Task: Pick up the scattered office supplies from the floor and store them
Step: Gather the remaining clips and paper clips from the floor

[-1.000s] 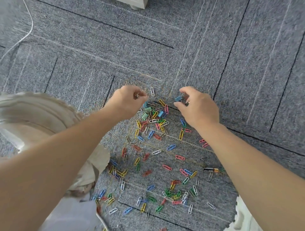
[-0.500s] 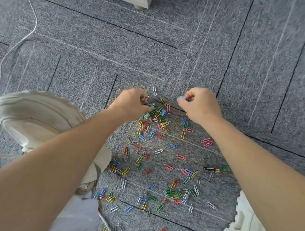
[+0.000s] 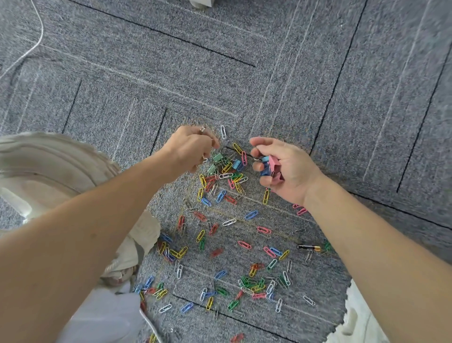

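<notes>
Many coloured paper clips [image 3: 249, 215] lie scattered over the grey carpet [image 3: 269, 73] between my arms. A denser heap with green binder clips [image 3: 217, 158] sits between my hands. My right hand [image 3: 286, 169] is turned palm-left and curled around several pink and blue binder clips [image 3: 270, 165]. My left hand [image 3: 190, 149] is bunched, fingertips down at the left edge of the heap beside the green binder clips; small metal pieces show between its fingers. A black and gold battery [image 3: 308, 247] lies by my right forearm.
My bent knee in pale trousers [image 3: 44, 171] fills the left side, and a light shoe [image 3: 137, 242] sits beside the clips. A white cable [image 3: 36, 44] runs across the carpet at top left. A white object [image 3: 200, 3] stands at the top edge.
My right hand has rolled open toward the left, showing the pink and blue binder clips in its palm. My left hand has stayed at the heap's left edge.
</notes>
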Motion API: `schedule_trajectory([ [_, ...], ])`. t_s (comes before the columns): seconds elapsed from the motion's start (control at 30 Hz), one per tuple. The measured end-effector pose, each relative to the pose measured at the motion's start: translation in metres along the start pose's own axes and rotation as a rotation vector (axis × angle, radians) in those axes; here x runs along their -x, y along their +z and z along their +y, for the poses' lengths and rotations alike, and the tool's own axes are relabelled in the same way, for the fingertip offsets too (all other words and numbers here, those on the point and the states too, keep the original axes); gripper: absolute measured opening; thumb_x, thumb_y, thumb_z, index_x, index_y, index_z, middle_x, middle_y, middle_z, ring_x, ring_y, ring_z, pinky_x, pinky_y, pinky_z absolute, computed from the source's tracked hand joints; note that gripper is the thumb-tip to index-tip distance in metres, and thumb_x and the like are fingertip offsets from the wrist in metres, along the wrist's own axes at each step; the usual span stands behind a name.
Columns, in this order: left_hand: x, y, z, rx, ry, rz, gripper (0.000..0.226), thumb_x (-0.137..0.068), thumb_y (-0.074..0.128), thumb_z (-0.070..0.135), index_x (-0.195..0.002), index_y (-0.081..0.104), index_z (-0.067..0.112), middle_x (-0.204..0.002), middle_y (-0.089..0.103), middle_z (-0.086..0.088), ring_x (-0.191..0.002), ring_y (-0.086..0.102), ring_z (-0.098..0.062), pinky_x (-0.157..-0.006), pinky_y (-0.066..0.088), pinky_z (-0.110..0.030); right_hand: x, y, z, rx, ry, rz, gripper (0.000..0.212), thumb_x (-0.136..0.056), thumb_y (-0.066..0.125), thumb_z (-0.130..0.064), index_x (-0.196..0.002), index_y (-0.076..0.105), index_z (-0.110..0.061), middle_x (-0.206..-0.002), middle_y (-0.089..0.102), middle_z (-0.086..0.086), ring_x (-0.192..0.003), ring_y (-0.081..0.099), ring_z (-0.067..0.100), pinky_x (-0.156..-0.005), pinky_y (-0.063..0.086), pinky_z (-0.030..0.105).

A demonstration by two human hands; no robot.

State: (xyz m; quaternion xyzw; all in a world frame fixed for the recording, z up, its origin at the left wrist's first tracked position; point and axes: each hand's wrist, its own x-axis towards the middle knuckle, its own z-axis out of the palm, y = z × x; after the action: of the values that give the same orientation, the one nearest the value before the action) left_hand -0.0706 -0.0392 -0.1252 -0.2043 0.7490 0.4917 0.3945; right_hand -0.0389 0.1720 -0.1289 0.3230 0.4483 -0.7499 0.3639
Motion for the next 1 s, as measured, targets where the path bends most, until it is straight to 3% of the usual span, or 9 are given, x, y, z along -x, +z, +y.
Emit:
schedule_trajectory([
  [0.07, 0.000, 0.000, 0.000, 0.015, 0.012, 0.030, 0.017, -0.079, 0.045, -0.005, -0.076, 0.048, 0.012, -0.072, 0.045, -0.004, -0.057, 0.040, -0.013, -0.046, 0.033, -0.023, -0.001, 0.002, 0.002, 0.122, -0.016, 0.031, 0.018, -0.098, 0.052, -0.010, -0.101, 0.070, -0.013, -0.076, 0.057, 0.001, -0.059, 0.046, 0.012, -0.038, 0.031, 0.020],
  [0.13, -0.001, 0.001, 0.000, 0.061, -0.003, 0.035, 0.017, -0.083, 0.049, -0.001, -0.075, 0.043, 0.013, -0.072, 0.045, -0.003, -0.054, 0.041, -0.012, -0.043, 0.033, -0.022, -0.003, 0.007, 0.005, 0.428, -0.077, 0.124, 0.016, -0.098, 0.059, -0.024, -0.098, 0.073, -0.015, -0.071, 0.052, -0.001, -0.061, 0.047, 0.013, -0.040, 0.036, 0.022],
  [0.27, -0.002, 0.004, -0.004, -0.150, -0.011, 0.081, 0.023, -0.089, 0.070, 0.026, -0.078, 0.054, 0.013, -0.066, 0.054, 0.001, -0.050, 0.043, -0.010, -0.044, 0.041, -0.021, -0.007, 0.021, 0.012, 1.026, -0.267, 0.229, 0.017, -0.092, 0.066, -0.038, -0.094, 0.071, -0.022, -0.062, 0.059, -0.010, -0.041, 0.047, 0.004, -0.048, 0.044, 0.023],
  [0.37, -0.004, 0.003, -0.013, -0.371, 0.099, 0.119, 0.021, -0.084, 0.075, 0.035, -0.091, 0.062, 0.021, -0.073, 0.060, 0.000, -0.050, 0.043, -0.010, -0.047, 0.041, -0.025, -0.007, 0.028, 0.016, 1.347, -0.337, 0.329, 0.023, -0.087, 0.070, -0.046, -0.100, 0.068, -0.027, -0.076, 0.061, -0.009, -0.059, 0.056, 0.011, -0.060, 0.047, 0.028],
  [0.5, 0.000, 0.001, -0.013, -0.492, 0.169, 0.138, 0.025, -0.083, 0.074, 0.043, -0.101, 0.062, 0.031, -0.078, 0.062, 0.002, -0.055, 0.051, -0.010, -0.055, 0.049, -0.026, -0.010, 0.033, 0.026, 1.522, -0.358, 0.430, 0.026, -0.089, 0.068, -0.045, -0.108, 0.065, -0.026, -0.094, 0.068, -0.002, -0.076, 0.057, 0.020, -0.063, 0.043, 0.029],
  [0.7, 0.002, 0.005, -0.013, -0.602, 0.228, 0.154, 0.023, -0.088, 0.071, 0.036, -0.110, 0.066, 0.032, -0.079, 0.063, 0.003, -0.062, 0.059, -0.011, -0.068, 0.059, -0.034, -0.014, 0.034, 0.026, 1.423, -0.300, 0.413, 0.016, -0.086, 0.070, -0.039, -0.092, 0.064, -0.026, -0.082, 0.064, -0.002, -0.075, 0.062, 0.022, -0.063, 0.045, 0.029],
  [0.8, 0.004, 0.005, -0.014, -0.734, 0.279, 0.123, 0.020, -0.095, 0.061, 0.040, -0.115, 0.063, 0.039, -0.076, 0.060, 0.007, -0.058, 0.060, -0.011, -0.061, 0.058, -0.032, -0.012, 0.030, 0.023, 1.291, -0.275, 0.388, 0.015, -0.083, 0.070, -0.032, -0.080, 0.061, -0.021, -0.072, 0.062, -0.002, -0.063, 0.058, 0.019, -0.056, 0.041, 0.027],
  [0.93, 0.003, 0.007, -0.016, -0.896, 0.362, 0.080, 0.020, -0.098, 0.056, 0.033, -0.117, 0.057, 0.034, -0.082, 0.062, 0.004, -0.054, 0.058, -0.011, -0.055, 0.057, -0.031, -0.010, 0.023, 0.017, 0.864, -0.147, 0.333, 0.010, -0.081, 0.060, -0.017, -0.073, 0.055, -0.013, -0.058, 0.055, 0.001, -0.052, 0.047, 0.019, -0.048, 0.040, 0.027],
  [1.0, 0.003, 0.008, -0.014, -0.941, 0.359, 0.065, 0.014, -0.095, 0.057, 0.028, -0.109, 0.057, 0.025, -0.075, 0.057, 0.003, -0.057, 0.057, -0.014, -0.054, 0.054, -0.030, -0.009, 0.020, 0.015, 0.641, -0.038, 0.291, 0.006, -0.081, 0.055, -0.011, -0.075, 0.055, -0.014, -0.066, 0.052, 0.004, -0.057, 0.047, 0.019, -0.044, 0.038, 0.025],
])
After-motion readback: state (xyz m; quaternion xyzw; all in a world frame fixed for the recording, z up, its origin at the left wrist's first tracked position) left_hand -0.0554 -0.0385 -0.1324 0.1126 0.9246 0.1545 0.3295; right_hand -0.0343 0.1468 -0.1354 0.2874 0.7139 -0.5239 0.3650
